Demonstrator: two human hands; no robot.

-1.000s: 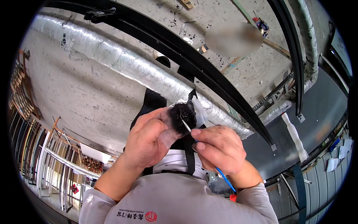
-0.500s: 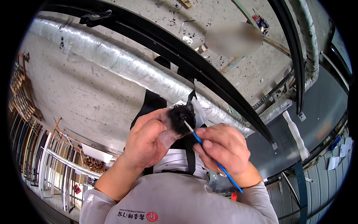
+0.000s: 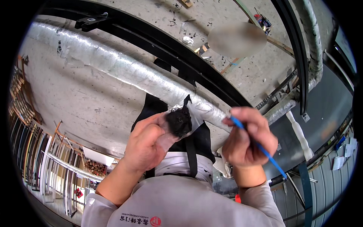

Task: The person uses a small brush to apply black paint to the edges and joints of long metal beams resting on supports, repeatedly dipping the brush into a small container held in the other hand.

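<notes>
My left hand (image 3: 145, 143) is closed on a clear plastic bag (image 3: 165, 142) in front of my waist. Thick, glossy black paste (image 3: 179, 123) fills its opened middle, and a black-smeared flap sticks up at the far side. Between the thumb and fingers of my right hand (image 3: 251, 138) is a thin paintbrush with a blue handle (image 3: 267, 154). The handle slants down to the right, past the hand. Its tip, beside my fingertips, is blurred and partly hidden. The brush is well to the right of the bag, apart from the paste.
A long black metal frame bar (image 3: 159, 39) crosses beyond my hands, next to a foil-wrapped padded beam (image 3: 124, 72). Another black bar (image 3: 297, 53) stands at the right. Scraps and a tool (image 3: 263, 21) lie on the stained concrete floor. Racks of long profiles (image 3: 36, 151) are at the left.
My right hand has lifted the paintbrush out of the black paste and carried it right and away from me. My left hand with the bag has shifted only slightly left.
</notes>
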